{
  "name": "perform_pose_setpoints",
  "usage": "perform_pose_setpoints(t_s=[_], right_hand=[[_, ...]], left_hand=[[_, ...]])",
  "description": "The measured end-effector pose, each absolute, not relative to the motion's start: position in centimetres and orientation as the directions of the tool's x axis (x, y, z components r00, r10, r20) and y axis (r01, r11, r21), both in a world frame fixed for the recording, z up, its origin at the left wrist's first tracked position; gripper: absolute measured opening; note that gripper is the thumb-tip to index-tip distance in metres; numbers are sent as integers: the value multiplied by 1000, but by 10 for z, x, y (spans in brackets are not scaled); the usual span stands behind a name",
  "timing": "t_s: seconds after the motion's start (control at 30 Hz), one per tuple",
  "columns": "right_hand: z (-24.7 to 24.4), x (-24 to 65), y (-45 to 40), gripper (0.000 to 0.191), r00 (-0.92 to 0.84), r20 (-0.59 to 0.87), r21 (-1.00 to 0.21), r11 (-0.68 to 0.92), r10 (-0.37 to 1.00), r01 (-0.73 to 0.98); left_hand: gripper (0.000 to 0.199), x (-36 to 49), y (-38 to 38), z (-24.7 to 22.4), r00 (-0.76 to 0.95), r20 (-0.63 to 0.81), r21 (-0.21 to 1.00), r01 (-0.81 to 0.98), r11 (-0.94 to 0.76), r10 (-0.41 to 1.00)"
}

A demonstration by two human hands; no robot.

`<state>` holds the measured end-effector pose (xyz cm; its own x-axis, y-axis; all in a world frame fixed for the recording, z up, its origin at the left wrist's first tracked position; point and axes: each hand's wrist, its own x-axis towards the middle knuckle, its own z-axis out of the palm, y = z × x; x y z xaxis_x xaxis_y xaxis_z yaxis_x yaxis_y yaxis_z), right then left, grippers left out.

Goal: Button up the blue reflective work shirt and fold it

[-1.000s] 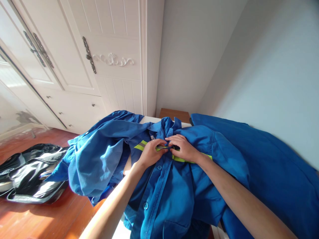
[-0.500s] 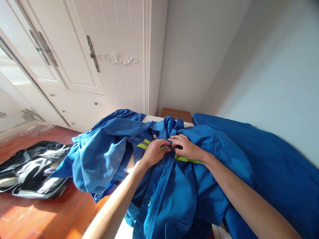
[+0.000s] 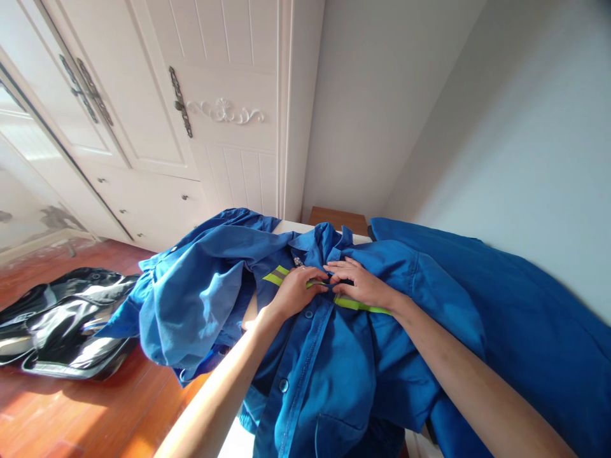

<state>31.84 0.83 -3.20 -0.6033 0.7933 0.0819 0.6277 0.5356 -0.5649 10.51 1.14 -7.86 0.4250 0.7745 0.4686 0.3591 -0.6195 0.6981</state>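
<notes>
With narrowed fingers, our left hand (image 3: pixel 296 294) and right hand (image 3: pixel 361 286) both pinch the front of the blue jacket (image 3: pixel 338 369) just below its collar. The jacket lies across the white table (image 3: pixel 293 226), collar near the far edge, one sleeve over the left edge, above the floor (image 3: pixel 114 413).

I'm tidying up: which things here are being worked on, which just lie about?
In hand:
- blue jacket, its front pinched by the left hand and right hand

Lying about:
- black bag on the floor
- apparently, blue fabric at right
</notes>
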Motion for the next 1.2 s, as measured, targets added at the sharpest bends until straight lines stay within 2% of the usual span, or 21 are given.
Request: perform_pose_setpoints(t_s=[0.13,0.33,0.43,0.6,0.8,0.97,1.07,1.2], right_hand=[[-32,318,11,12,-624,53,-568,537,780,624],[-36,317,15,15,-632,31,-558,538,774,632],[-40,316,13,18,-624,83,-522,568,777,637],[-46,311,8,30,-631,233,-395,665,740,634],[-51,308,6,23,-583,313,-356,662,750,660],[-45,305,-2,11,-533,492,-262,700,689,664],[-40,302,-12,9,-591,488,-180,737,642,651],[-38,298,-21,7,-566,439,-153,679,697,718]], left_hand=[[12,105,10,-76,450,450,698,361,-618,771],[11,106,9,-74,461,379,769,326,-550,802],[11,106,10,-75,454,371,778,324,-538,810],[11,106,9,-74,430,357,830,261,-493,829],[16,106,8,-71,398,353,856,228,-464,847],[19,104,16,-76,361,329,904,148,-402,873],[20,103,22,-80,352,285,945,53,-323,892],[20,103,25,-82,338,251,963,8,-270,907]])
